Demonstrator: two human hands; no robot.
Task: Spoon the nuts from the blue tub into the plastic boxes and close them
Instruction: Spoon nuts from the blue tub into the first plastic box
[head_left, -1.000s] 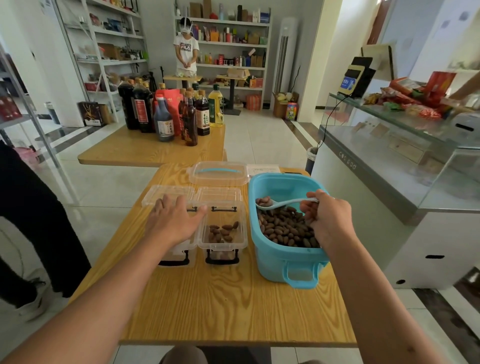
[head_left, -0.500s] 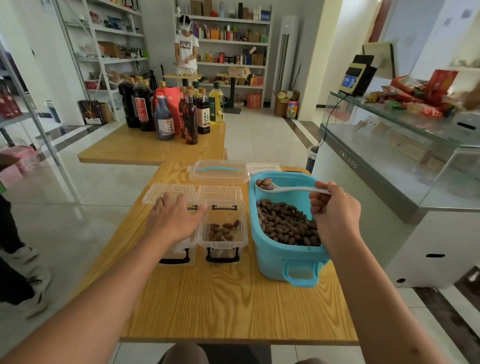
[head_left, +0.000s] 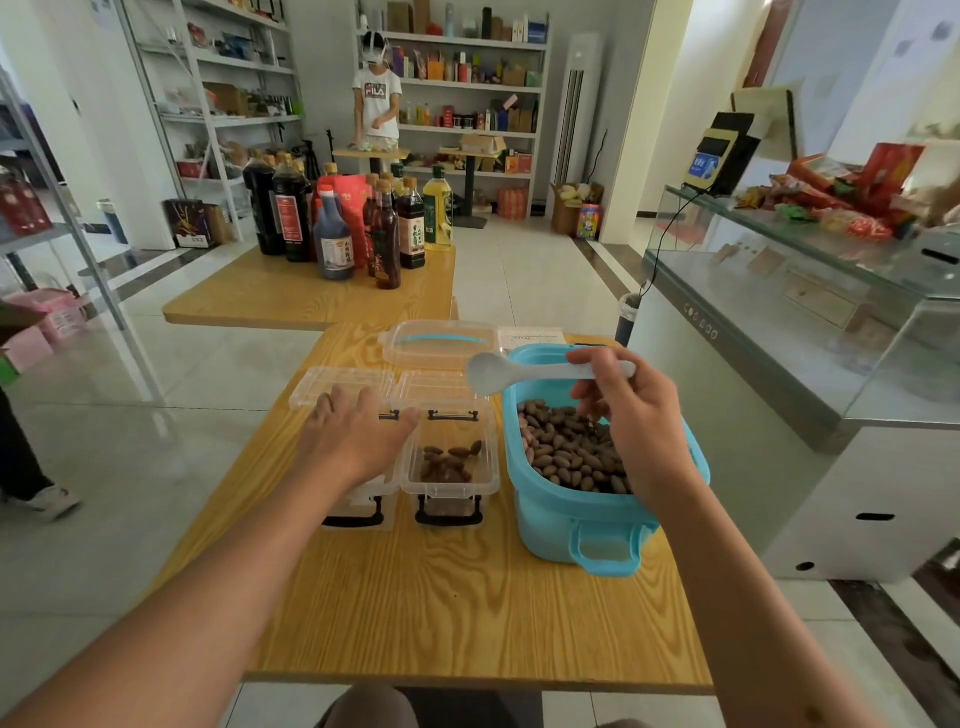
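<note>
A blue tub (head_left: 571, 530) full of brown nuts (head_left: 566, 452) stands at the right of the wooden table (head_left: 467, 623). My right hand (head_left: 634, 421) grips a pale spoon (head_left: 519, 375) by its handle, lifted above the tub's far left rim, its bowl pointing left toward the boxes. Two clear plastic boxes sit side by side with lids hinged open. The right box (head_left: 451, 467) holds a few nuts. My left hand (head_left: 358, 431) lies flat over the left box (head_left: 363, 506) and hides its inside.
The tub's clear lid (head_left: 441, 343) with a blue handle lies behind the boxes, beside a white paper (head_left: 530, 336). A second table (head_left: 311, 301) beyond carries several bottles. A glass counter (head_left: 805, 332) runs along the right. A person stands by the far shelves.
My right hand raised the spoon out of the nuts and carried it up and left, above the tub's rim. My left hand stayed on the left box.
</note>
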